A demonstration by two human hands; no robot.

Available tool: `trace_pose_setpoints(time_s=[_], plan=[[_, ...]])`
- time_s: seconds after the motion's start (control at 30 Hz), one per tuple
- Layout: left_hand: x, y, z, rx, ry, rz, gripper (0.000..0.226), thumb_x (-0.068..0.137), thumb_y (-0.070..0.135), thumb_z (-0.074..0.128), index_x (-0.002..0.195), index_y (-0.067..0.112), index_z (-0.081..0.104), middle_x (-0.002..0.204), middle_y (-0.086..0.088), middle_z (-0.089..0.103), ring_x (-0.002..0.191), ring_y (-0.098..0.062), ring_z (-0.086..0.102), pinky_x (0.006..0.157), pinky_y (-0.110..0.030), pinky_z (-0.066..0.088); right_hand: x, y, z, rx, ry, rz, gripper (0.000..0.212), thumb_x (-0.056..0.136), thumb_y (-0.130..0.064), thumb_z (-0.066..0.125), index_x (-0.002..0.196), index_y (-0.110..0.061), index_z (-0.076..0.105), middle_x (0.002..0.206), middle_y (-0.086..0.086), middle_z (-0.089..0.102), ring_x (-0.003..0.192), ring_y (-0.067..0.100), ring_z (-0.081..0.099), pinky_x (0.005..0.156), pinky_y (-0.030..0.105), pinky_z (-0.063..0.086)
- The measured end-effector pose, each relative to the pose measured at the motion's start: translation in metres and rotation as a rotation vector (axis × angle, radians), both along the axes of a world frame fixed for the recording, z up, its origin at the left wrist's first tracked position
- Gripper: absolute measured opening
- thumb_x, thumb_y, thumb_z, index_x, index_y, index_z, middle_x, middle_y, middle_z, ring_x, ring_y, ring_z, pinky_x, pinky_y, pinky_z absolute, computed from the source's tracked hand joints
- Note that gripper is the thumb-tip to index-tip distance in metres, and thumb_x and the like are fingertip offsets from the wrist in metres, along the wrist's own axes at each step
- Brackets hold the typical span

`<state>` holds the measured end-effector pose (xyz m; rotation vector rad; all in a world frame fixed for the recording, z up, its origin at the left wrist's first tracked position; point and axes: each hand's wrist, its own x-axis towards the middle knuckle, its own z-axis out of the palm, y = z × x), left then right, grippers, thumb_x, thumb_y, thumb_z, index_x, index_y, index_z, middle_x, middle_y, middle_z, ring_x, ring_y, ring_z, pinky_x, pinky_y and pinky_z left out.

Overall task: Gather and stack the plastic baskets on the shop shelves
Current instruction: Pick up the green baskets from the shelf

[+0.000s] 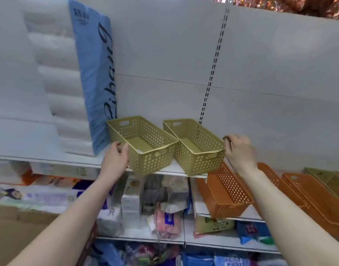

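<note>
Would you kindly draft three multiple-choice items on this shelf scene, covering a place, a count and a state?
1. Where are the orange baskets?
A. lower shelf, right
B. top shelf
C. floor

2. How many green baskets sit between the hands?
A. one
B. two
C. four

3. The two green baskets are:
A. nested
B. upside down
C. side by side, empty

Key: A, they sit below and right of the upper shelf; B, left basket and right basket; C, left hand and right hand flank them unstacked.
</note>
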<state>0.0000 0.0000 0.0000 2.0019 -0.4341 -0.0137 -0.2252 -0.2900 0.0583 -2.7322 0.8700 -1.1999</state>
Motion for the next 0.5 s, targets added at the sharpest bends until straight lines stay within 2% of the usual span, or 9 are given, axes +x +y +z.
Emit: trace_pose_setpoints(time_s=[0.07,0.1,0.2,0.27,0.33,0.37,0.43,0.5], plan=[[0.004,-0.014,0.015,0.037,0.030,0.023,0.086,0.076,0.076,0.031,0.136,0.016,0.044,0.126,-0.013,0.058,0.103,-0.035,0.065,0.087,-0.053,0.055,0.017,-0.008,0.006,0.129,0.087,-0.047,0.032,0.096,-0.018,0.049,0.123,-0.006,0.062,0.121,0.017,0.063,0.116,0.035,0.054,0.093,0.042,0.044],[0.007,-0.020,0.020,0.074,0.040,0.015,0.084,0.076,0.075,0.034,0.134,0.016,0.044,0.127,-0.015,0.056,0.103,-0.036,0.064,0.087,-0.053,0.055,0.025,-0.014,0.008,0.204,0.149,-0.073,0.039,0.096,-0.019,0.048,0.132,-0.007,0.056,0.130,0.018,0.059,0.123,0.036,0.050,0.099,0.044,0.042],[0.006,-0.028,0.026,0.127,0.111,0.019,0.067,0.074,0.048,0.052,0.131,0.014,0.044,0.125,-0.018,0.051,0.101,-0.039,0.063,0.085,-0.052,0.056,0.038,-0.023,0.004,0.461,0.271,-0.116,0.054,0.093,-0.021,0.048,0.144,-0.007,0.042,0.141,0.022,0.052,0.126,0.042,0.051,0.104,0.048,0.043],[0.001,-0.021,0.028,0.134,0.101,0.001,0.057,0.068,0.039,0.049,0.119,0.014,0.054,0.119,-0.016,0.059,0.097,-0.037,0.065,0.083,-0.050,0.057,0.038,-0.029,-0.003,0.551,0.279,-0.149,0.056,0.091,-0.022,0.049,0.144,-0.004,0.041,0.138,0.025,0.055,0.121,0.043,0.055,0.100,0.047,0.045],[-0.005,-0.012,0.033,0.102,0.097,-0.030,0.042,0.068,0.036,0.048,0.103,0.021,0.063,0.106,-0.010,0.069,0.091,-0.032,0.068,0.081,-0.048,0.058,0.038,-0.034,-0.005,0.647,0.269,-0.178,0.050,0.088,-0.016,0.049,0.135,0.000,0.050,0.124,0.026,0.063,0.111,0.042,0.061,0.088,0.043,0.050],[-0.010,-0.007,0.035,0.084,0.102,-0.039,0.037,0.068,0.034,0.048,0.100,0.023,0.065,0.099,-0.006,0.072,0.086,-0.029,0.069,0.079,-0.047,0.058,0.037,-0.031,-0.005,0.700,0.277,-0.183,0.042,0.085,-0.012,0.048,0.123,0.001,0.058,0.109,0.025,0.068,0.097,0.041,0.065,0.076,0.041,0.051],[-0.020,0.003,0.036,0.047,0.127,-0.049,0.033,0.072,0.031,0.049,0.099,0.027,0.068,0.095,-0.001,0.073,0.084,-0.024,0.070,0.079,-0.046,0.058,0.035,-0.028,-0.003,0.803,0.284,-0.158,0.026,0.083,-0.007,0.043,0.096,0.001,0.065,0.082,0.020,0.068,0.066,0.034,0.067,0.058,0.036,0.052],[-0.025,0.009,0.034,0.041,0.118,-0.074,0.034,0.080,0.029,0.050,0.108,0.031,0.068,0.104,0.003,0.072,0.093,-0.021,0.067,0.084,-0.044,0.056,0.032,-0.024,0.003,0.881,0.267,-0.158,0.025,0.085,-0.003,0.040,0.088,0.000,0.065,0.080,0.018,0.069,0.056,0.032,0.070,0.053,0.036,0.059]])
